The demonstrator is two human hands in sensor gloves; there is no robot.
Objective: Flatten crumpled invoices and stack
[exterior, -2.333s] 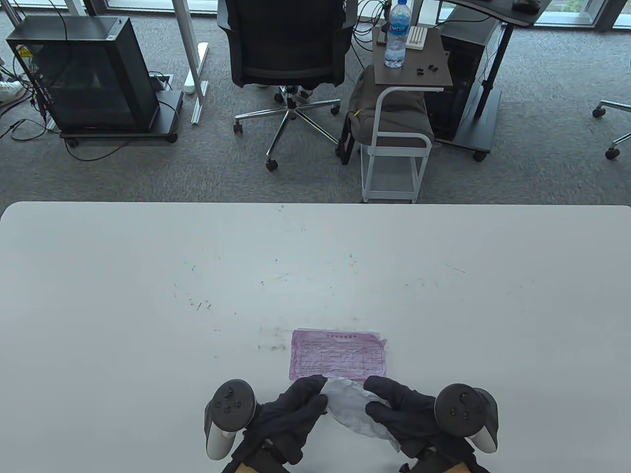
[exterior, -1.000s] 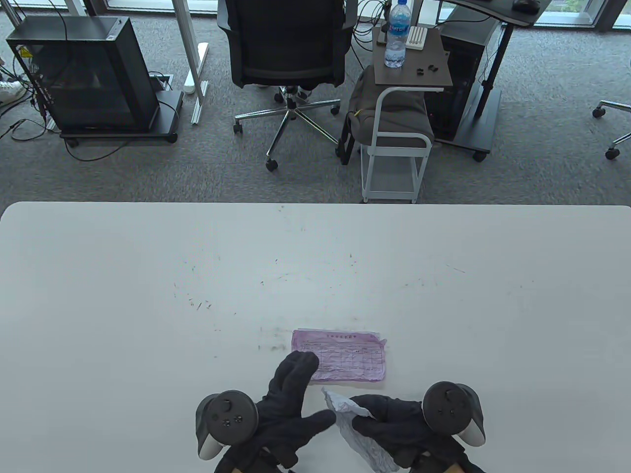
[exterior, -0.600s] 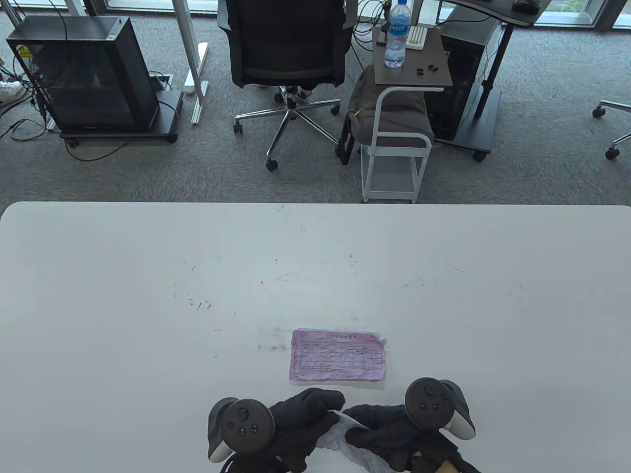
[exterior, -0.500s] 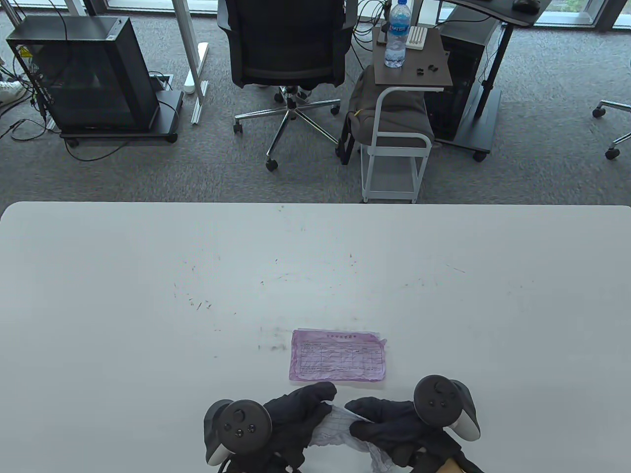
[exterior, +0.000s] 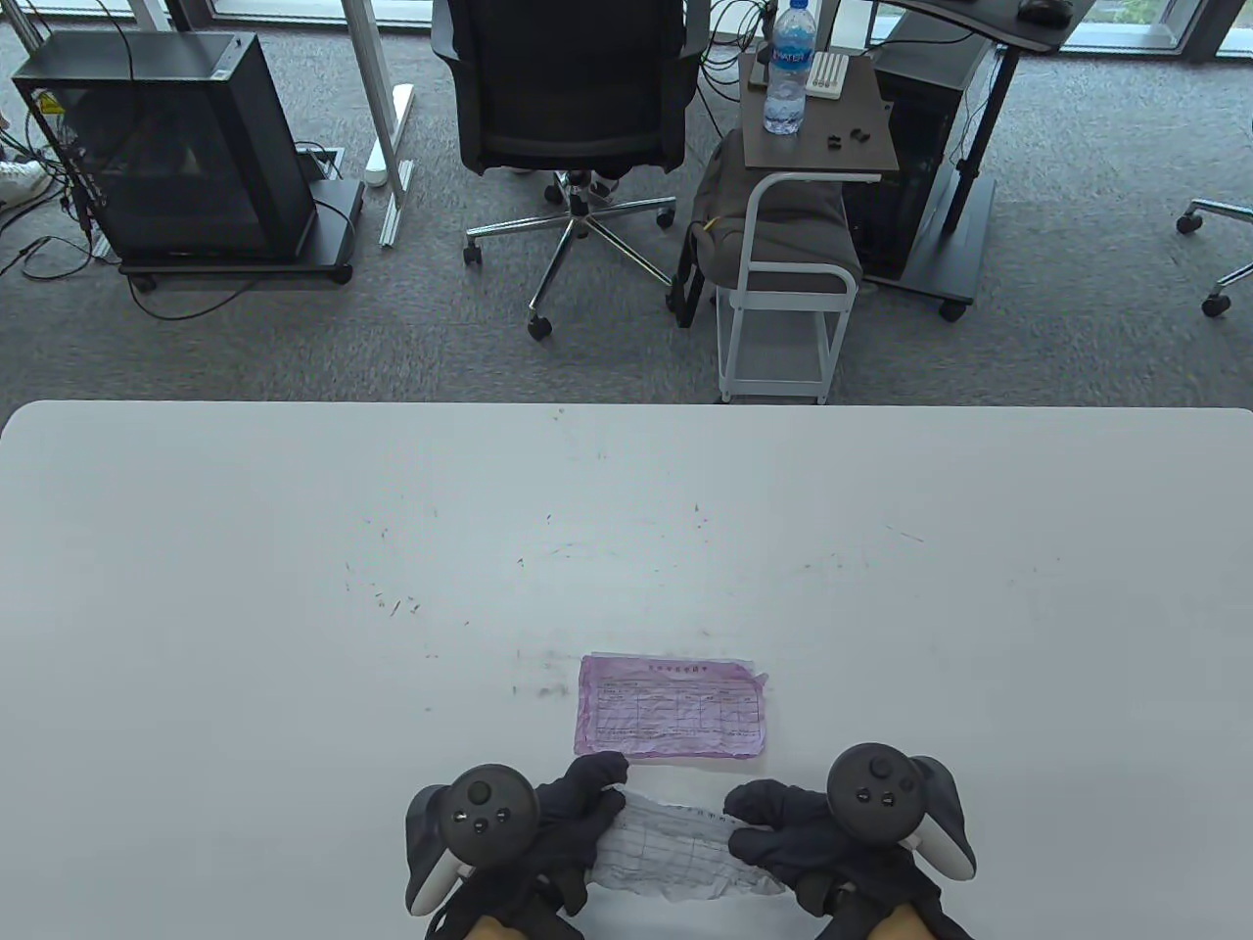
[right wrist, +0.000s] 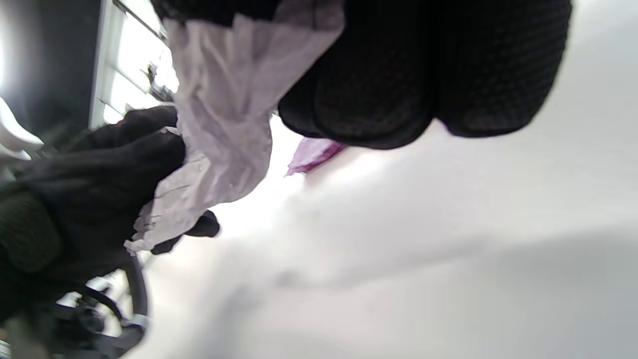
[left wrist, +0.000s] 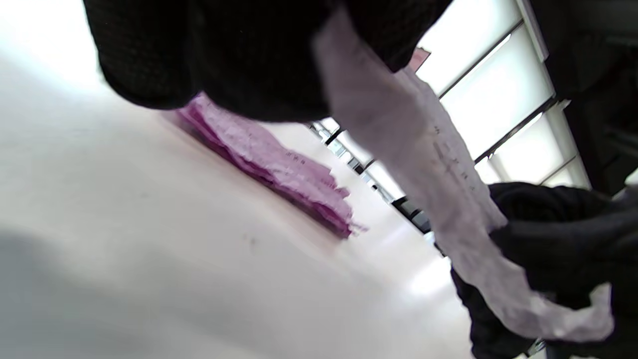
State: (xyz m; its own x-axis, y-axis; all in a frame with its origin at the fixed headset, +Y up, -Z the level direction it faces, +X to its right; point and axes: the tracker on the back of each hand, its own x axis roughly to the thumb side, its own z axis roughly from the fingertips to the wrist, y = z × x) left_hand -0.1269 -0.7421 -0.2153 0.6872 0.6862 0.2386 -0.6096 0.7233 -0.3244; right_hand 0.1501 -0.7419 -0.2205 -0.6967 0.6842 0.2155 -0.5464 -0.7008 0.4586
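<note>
Grey carpet [exterior: 1077,245], black office chair [exterior: 573,88]

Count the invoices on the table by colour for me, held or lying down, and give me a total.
Purple invoice, lying flat: 1 visible, maybe more underneath
White invoice, held between left hand and right hand: 1
Total: 2

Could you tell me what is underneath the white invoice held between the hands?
Only bare table shows below the white invoice, which hangs above it. The fingers cover its ends.
</note>
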